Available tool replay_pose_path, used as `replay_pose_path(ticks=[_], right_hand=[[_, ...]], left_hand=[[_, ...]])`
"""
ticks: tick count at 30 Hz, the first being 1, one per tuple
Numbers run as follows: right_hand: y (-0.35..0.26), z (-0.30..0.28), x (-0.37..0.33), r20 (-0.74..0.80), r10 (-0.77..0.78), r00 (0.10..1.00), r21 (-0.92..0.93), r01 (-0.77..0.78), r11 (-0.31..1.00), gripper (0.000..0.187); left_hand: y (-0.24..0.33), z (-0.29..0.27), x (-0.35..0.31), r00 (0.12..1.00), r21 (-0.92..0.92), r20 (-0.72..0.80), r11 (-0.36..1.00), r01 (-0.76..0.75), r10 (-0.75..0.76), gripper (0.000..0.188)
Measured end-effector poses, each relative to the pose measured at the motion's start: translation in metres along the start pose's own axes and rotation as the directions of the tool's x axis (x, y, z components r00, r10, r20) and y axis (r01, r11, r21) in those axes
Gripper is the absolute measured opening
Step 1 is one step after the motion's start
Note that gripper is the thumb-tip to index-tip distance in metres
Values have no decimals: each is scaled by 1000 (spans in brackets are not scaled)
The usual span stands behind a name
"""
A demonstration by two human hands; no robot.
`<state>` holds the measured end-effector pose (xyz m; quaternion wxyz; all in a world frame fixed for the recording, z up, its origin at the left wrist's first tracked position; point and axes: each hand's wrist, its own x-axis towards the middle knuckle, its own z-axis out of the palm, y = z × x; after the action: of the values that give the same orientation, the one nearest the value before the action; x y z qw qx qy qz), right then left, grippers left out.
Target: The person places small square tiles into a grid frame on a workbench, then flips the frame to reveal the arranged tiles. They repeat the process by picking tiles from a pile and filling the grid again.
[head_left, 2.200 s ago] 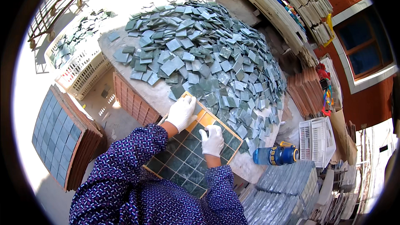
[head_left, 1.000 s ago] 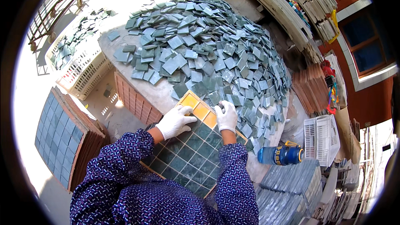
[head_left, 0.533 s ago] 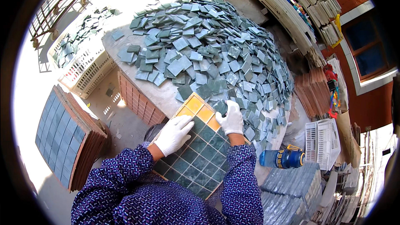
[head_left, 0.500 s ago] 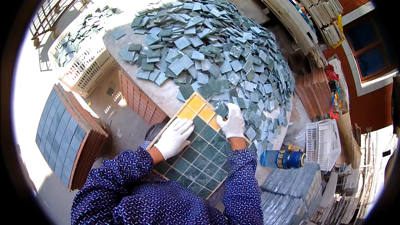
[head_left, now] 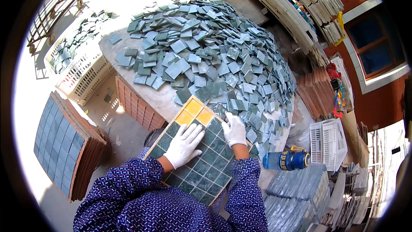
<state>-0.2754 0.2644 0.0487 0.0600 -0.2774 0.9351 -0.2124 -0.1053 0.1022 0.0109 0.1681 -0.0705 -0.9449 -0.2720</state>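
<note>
The tile tray (head_left: 195,154) lies on the near edge of the table (head_left: 159,99), mostly filled with green tiles, two yellow cells still bare. My left hand (head_left: 184,145) rests flat and spread on the set tiles; my right hand (head_left: 235,129) presses open-fingered at the tray's far edge, beside the loose tile heap (head_left: 214,51). The tiles look stiff, glazed, slippery and chippable; I'd pinch them by the edges.

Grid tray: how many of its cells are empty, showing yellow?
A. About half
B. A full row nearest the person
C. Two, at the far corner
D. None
C: the grid tray shows two yellow cells at its far corner; the rest hold green tiles.
</note>
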Motion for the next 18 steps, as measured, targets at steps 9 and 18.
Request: replay_pose_path(ticks=[9, 18], right_hand=[[17, -22, 71, -177, 476, 862, -222, -506, 834, 51], [-32, -13, 46, -156, 144, 977, 115, -126, 985, 56]], left_hand=[[15, 38, 37, 998, 91, 42, 995, 48, -52, 79], [21, 18, -17, 988, -24, 121, 995, -92, 94, 71]])
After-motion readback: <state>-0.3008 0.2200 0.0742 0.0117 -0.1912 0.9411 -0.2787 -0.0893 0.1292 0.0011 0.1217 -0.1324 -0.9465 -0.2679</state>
